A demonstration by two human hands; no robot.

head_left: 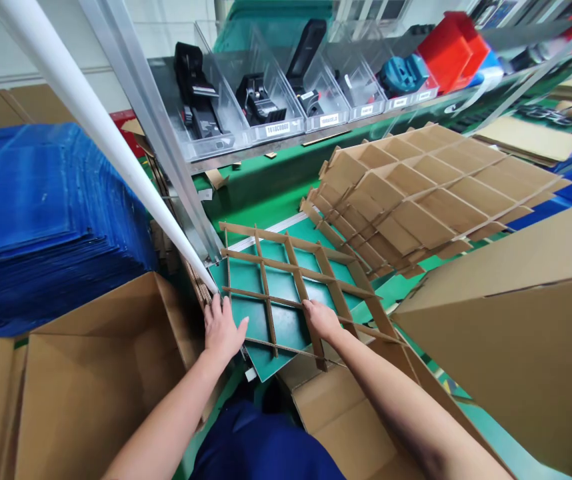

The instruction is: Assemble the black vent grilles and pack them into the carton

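Note:
A flat cardboard grid divider point(286, 288) of interlocked strips lies tilted over the green work surface point(271, 207). My left hand point(222, 330) grips its near left corner, with the thumb spread. My right hand point(321, 319) closes on a strip at its near right side. A tall stack of similar cardboard dividers point(431, 193) leans just beyond the right side of the grid. Below my hands, an open cardboard box point(341, 427) sits under the grid's near edge, and its inside is mostly hidden.
An open cardboard box point(101, 360) stands at left, below a stack of blue corrugated plastic sheets point(41, 227). A large cardboard flap point(506, 333) rises at right. A white tube point(91, 120) and metal post point(151, 113) cross the upper left. Clear bins point(266, 93) hold black parts.

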